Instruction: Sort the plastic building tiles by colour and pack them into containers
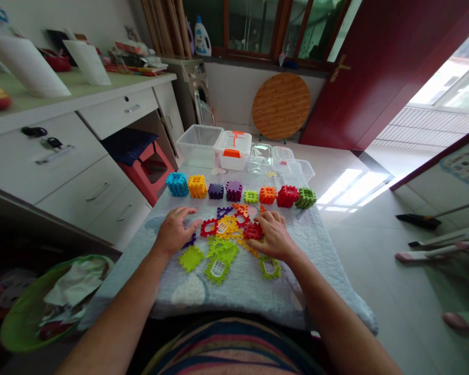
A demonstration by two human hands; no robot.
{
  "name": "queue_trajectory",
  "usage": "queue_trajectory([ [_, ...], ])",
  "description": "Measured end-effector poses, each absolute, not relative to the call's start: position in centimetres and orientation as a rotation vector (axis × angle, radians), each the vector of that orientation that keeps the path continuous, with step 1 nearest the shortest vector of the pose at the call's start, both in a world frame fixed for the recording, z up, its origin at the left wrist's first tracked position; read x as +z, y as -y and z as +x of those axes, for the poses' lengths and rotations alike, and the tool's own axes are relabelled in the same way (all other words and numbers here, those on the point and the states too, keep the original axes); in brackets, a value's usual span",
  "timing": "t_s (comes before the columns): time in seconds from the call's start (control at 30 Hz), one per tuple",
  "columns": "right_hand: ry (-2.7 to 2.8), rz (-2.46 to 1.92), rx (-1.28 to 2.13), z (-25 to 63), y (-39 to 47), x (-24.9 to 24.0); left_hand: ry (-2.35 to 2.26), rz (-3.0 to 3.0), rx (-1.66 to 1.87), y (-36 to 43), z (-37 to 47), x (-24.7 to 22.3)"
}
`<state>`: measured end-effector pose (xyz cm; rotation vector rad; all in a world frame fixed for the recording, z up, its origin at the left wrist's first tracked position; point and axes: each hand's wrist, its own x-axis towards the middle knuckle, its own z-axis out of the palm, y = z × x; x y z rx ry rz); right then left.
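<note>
My left hand [175, 230] hovers at the left of a loose pile, its thumb and fingers apart with nothing between them. Closest to its thumb is a red toothed plastic building panel [209, 227]; a dark purple panel [190, 240] shows partly beneath the hand. My right hand [275, 235] has its thumb and fingers around a red building panel [253, 230], possibly several stacked together. Between the hands lie yellow panels [227, 227], one with a white window grid. Nearer me are a plain green panel [191, 258] and green panels with white windows [218, 268].
Across the table stands a row of colour-sorted panel stacks, from blue [177, 185] to dark green [306, 198]. Behind them are clear plastic bins [199, 148] and an orange-latched box [234, 151]. A red stool [150, 166] and a green basket [19, 325] stand at left.
</note>
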<state>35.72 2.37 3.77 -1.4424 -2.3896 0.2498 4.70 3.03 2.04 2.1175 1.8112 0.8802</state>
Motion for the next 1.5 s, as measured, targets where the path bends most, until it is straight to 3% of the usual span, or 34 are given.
queue_trajectory([
  [0.37,2.530,-1.480,0.201,35.3,-3.2,5.4,-1.832,1.855,1.022,-3.8,3.5,-0.2],
  [0.63,2.199,-1.499,0.099,44.4,-10.1,9.7,-1.820,1.829,1.032,-4.0,3.2,-0.5],
  [0.87,2.302,-1.568,0.236,48.8,-15.6,9.1,-1.827,1.822,1.013,-4.1,3.2,-0.5],
  [1.5,2.267,-1.514,0.149,47.8,-13.5,9.5,-1.840,1.825,0.999,-3.9,3.4,0.2],
])
